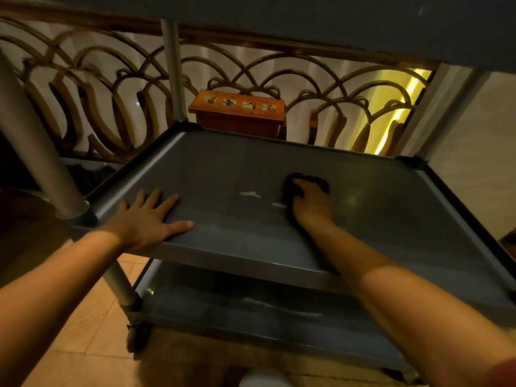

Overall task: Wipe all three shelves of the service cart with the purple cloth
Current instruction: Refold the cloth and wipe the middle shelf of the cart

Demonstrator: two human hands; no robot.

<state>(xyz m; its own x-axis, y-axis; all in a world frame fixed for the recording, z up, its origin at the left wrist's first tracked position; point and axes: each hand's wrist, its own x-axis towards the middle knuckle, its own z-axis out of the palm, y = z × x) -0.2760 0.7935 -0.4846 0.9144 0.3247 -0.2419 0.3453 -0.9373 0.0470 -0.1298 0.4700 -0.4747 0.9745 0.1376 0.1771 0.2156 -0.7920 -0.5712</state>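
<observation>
The grey service cart fills the view. Its middle shelf point(223, 163) lies in front of me, the top shelf point(335, 20) hangs overhead and the bottom shelf point(251, 311) shows below. My right hand point(311, 203) presses the bunched purple cloth point(307, 181) onto the middle shelf, right of centre, next to two small white smears point(250, 194). My left hand point(150, 216) rests flat with fingers spread on the shelf's front left rim, holding nothing.
Metal posts point(36, 141) stand at the cart's corners, with a caster point(134, 339) at the lower left. Behind the cart are an ornate curved railing point(111, 88) and an orange wooden box point(238, 110). The floor is tan tile point(92, 331).
</observation>
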